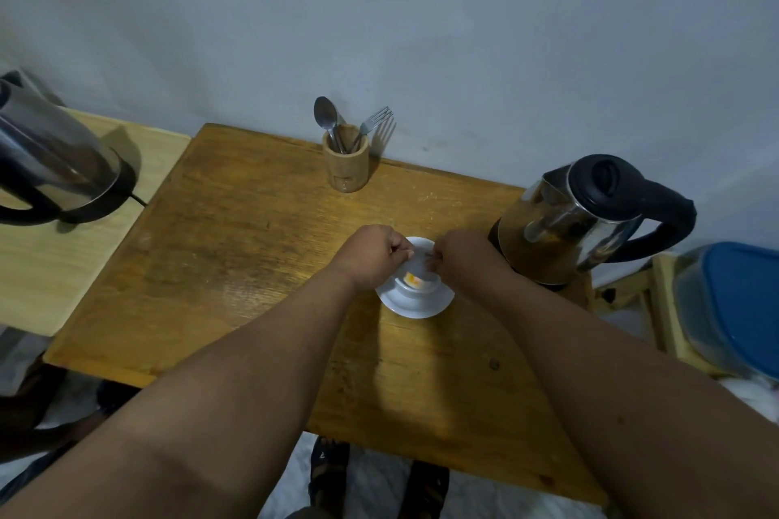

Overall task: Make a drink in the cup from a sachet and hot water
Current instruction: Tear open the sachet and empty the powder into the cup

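The fingertips of the left hand (373, 255) and the right hand (461, 259) meet over the cup (415, 287). Both hands pinch the top edge of a small pale sachet (415, 265), one hand at each end, as if to tear it. The sachet is blurred, so I cannot tell if it is already torn. Its orange and yellow part hangs down at the mouth of the cup; whether it touches the cup is not clear.

The cup stands on a white saucer (415, 308), near the middle of the wooden table (236, 249). Whether there is powder or water in the cup I cannot see, because the hands and the sachet cover it.

Just to the right of the right hand stands a steel kettle (581, 219) with a black lid and handle. At the back edge of the table, by the wall, a wooden holder (346, 160) keeps a spoon (325, 116) and a fork (373, 122). A second kettle (55, 164) stands on a lighter table at the far left.

My judgement: the task is at an early step. The sachet is in hand over the cup, but pouring the powder, adding hot water from the kettle and stirring with the spoon are probably all left to do
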